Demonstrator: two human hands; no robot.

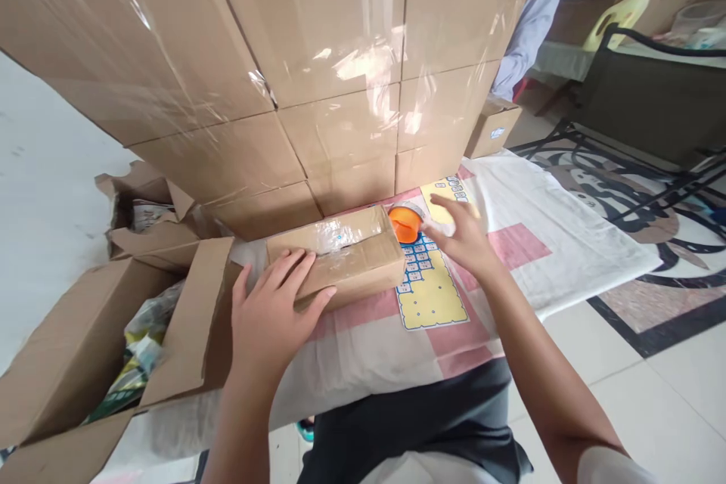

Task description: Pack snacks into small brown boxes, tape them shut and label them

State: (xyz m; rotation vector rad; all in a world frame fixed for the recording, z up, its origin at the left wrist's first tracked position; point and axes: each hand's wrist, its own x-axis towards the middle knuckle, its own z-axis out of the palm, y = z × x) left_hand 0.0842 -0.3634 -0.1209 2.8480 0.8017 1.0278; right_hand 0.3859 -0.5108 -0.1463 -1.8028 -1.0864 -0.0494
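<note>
A small closed cardboard box (363,265) lies on the cloth-covered table with clear tape across its top. My left hand (277,302) rests on the left part of this box, fingers spread and lying flat. Against the box's right end sits an orange round thing with a greyish rim, like a roll of packing tape (406,224). My right hand (462,238) is just right of it with thumb and fingers apart, holding nothing; whether the thumb touches the roll I cannot tell. Yellow stickers with blue-edged small labels (434,291) lie under and beside the roll.
A tall taped cardboard panel (340,38) stands behind the box. At left, an open carton (73,348) holds plastic packets, with a torn carton (141,204) behind it. Another box (493,128), a person's sleeve (522,38) and a dark chair (652,98) are at right.
</note>
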